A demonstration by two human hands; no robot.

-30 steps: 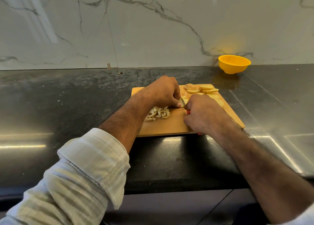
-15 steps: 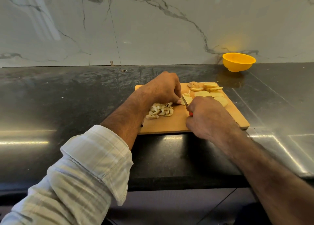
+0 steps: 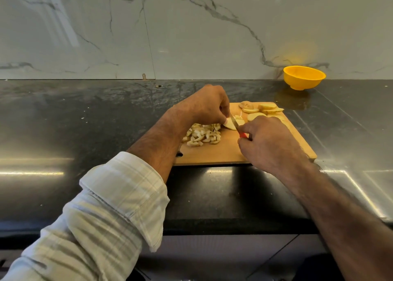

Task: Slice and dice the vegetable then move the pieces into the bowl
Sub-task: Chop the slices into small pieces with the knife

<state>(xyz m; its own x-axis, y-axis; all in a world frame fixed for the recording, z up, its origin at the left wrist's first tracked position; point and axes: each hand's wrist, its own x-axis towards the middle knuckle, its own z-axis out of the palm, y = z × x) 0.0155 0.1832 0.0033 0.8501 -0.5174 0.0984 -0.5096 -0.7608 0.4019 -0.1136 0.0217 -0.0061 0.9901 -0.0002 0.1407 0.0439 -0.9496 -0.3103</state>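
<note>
Looking down from the head camera, I see both hands working over a wooden cutting board (image 3: pixel 229 153) that lies on the dark tabletop (image 3: pixel 85 121). My left hand (image 3: pixel 204 105) is curled, its fingertips pinching a pale vegetable slice (image 3: pixel 230 125) against the board. My right hand (image 3: pixel 270 142) is closed round the red handle of a small knife (image 3: pixel 235 122); only a short piece of handle shows below the forefinger. The blade lies across the held slice, angled away from me and to the left. I cannot confirm whether the edge has entered the slice, as the blade is small and partly masked by the fingers.

Position of the work pieces:
- Diced pieces (image 3: pixel 203 135) form a loose heap on the board, just below the left hand and beside the left wrist.
- Uncut slices (image 3: pixel 261 109) lie overlapping at the far right corner of the board, behind the right hand.
- A yellow bowl (image 3: pixel 304 77) stands on the tabletop against the marble wall (image 3: pixel 191 30), well apart from the board, to its far right. Its interior is not visible from this angle.

A rolled checked sleeve (image 3: pixel 119 195) covers the left forearm; the right forearm is bare.
</note>
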